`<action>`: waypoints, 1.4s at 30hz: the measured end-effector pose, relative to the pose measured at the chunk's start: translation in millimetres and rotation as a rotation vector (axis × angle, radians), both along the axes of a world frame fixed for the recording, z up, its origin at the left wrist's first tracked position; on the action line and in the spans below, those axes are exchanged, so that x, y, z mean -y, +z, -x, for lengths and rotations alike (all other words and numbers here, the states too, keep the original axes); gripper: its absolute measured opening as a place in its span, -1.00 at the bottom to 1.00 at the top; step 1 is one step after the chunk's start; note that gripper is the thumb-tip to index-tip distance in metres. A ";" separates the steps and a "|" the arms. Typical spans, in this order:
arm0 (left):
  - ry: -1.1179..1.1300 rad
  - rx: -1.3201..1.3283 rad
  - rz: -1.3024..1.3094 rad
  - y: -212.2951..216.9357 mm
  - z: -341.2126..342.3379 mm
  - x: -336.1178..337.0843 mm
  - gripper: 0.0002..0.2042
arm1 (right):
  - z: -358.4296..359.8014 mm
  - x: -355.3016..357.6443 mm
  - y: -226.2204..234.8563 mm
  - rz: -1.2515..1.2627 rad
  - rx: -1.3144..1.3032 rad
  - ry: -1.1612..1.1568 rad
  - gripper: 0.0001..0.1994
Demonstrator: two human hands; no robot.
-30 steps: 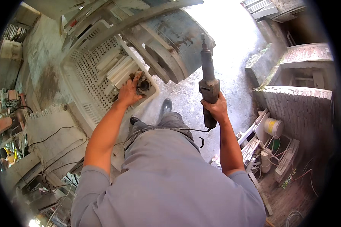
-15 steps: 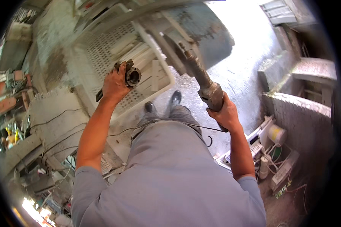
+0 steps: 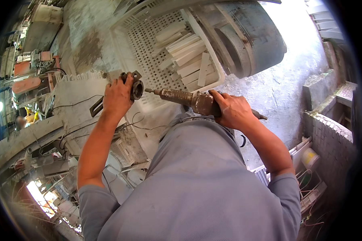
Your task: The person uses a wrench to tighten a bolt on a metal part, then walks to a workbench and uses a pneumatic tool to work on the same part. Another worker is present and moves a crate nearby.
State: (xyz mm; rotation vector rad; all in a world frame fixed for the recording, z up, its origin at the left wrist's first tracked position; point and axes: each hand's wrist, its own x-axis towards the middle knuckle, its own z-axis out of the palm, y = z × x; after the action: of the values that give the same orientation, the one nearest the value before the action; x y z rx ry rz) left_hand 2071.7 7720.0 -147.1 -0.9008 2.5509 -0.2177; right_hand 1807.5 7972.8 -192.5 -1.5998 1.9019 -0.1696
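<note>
My left hand is closed round a dark metal bracket with a round collar at one end. Its slotted flat arm sticks out below the hand on the left. In my right hand is a long, worn power tool, like a straight grinder, gripped round its dark body. The tool lies almost level, its narrow spindle tip pointing left at the collar's opening. A small gap seems to part tip and collar. The fingers' undersides are hidden in both hands.
Ahead stands a white perforated plastic crate holding several pale strips. Behind it to the right is a large blue-grey drum-like object. A low brick wall rises on the right. Thin cables trail on the left, near cluttered machinery.
My right hand has swung the power tool from steeply upright to nearly level, bringing its tip leftward to the collar. The bracket has turned slightly in my left hand. The view has shifted.
</note>
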 end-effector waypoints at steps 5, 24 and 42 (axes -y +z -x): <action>-0.011 0.056 -0.006 -0.7 -10.5 -8.2 -0.27 | -8.9 6.3 -6.4 0.024 -0.020 0.045 -0.26; -0.118 0.042 0.012 -12.0 -14.8 -22.0 -0.30 | -27.3 18.1 -10.9 0.010 -0.071 0.123 -0.34; -0.053 0.094 -0.027 -12.9 -16.9 -21.9 -0.21 | -19.4 24.9 -0.7 -0.039 0.005 0.175 -0.44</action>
State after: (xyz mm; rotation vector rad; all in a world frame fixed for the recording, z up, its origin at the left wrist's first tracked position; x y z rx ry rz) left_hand 2088.6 7741.9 -159.9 -0.7952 2.4862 -0.2356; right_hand 1826.9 7947.9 -193.2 -1.7277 1.7407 -0.0617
